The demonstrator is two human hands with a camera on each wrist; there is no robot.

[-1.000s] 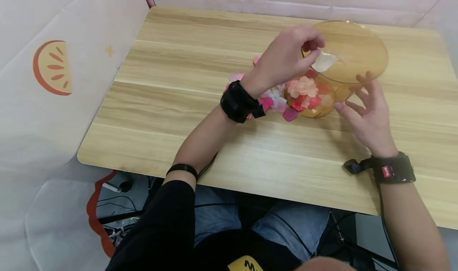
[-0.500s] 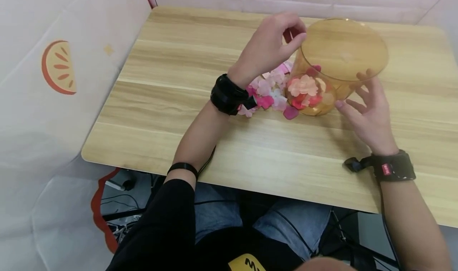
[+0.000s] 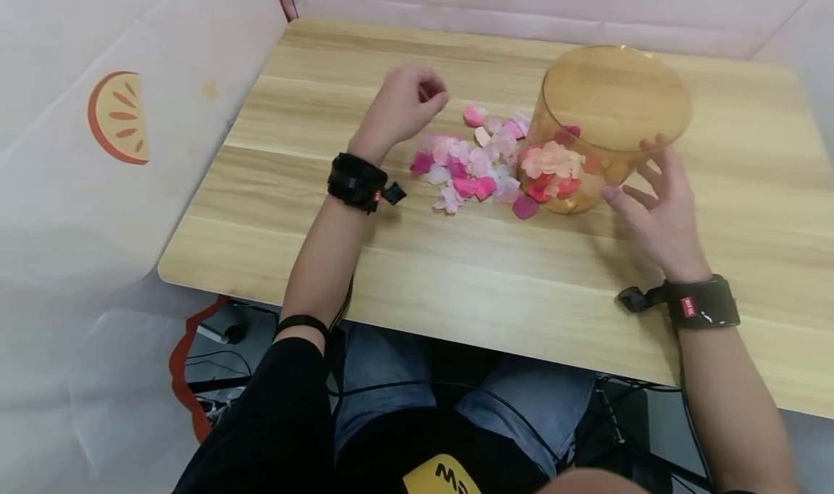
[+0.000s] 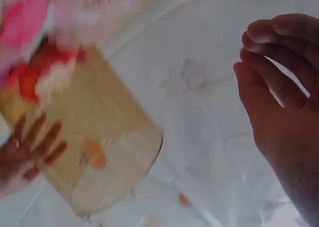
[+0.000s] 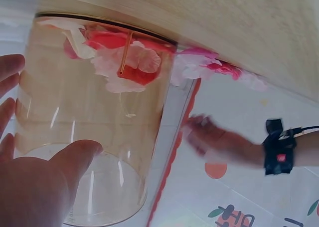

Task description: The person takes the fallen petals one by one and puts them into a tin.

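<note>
One tall amber see-through plastic jar [image 3: 615, 128], right of centre. One loose heap of pink, red and white fabric petals [image 3: 472, 164] left of jar, too many to count; more petals inside jar. Two hands. Two black wrist bands [image 3: 357, 182]. One pale wooden table [image 3: 495, 277].

An amber see-through plastic jar [image 3: 606, 128] stands upright near the table's far right corner, its wide mouth open, with pink, peach and red fabric petals [image 3: 554, 168] heaped on its bottom. Just left of it, more loose petals [image 3: 472, 168] in pink, white and magenta lie scattered on the wood, some touching its base.
</note>
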